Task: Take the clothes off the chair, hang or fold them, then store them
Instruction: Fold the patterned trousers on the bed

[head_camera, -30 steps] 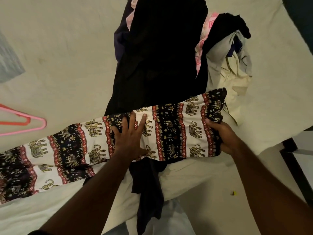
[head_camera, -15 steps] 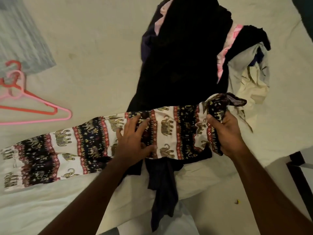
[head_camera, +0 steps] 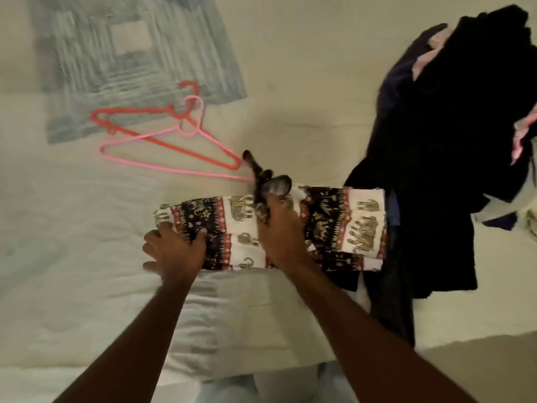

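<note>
The left hand (head_camera: 174, 251) lies with spread fingers pressing the left end of the folded elephant-print garment (head_camera: 334, 225), thumb curled over its edge. The right hand (head_camera: 280, 228) pinches a dark bunched end of the same fabric at the garment's middle, lifting it slightly above the fold. The garment lies doubled near the front edge of the cream bed (head_camera: 305, 82). Just to its right, touching it, sits a heap of dark clothes (head_camera: 447, 141). Behind the hands lie a pink hanger (head_camera: 162, 167) and a red hanger (head_camera: 139, 123), crossed, beside a blue-grey patterned cloth (head_camera: 125, 62).
</note>
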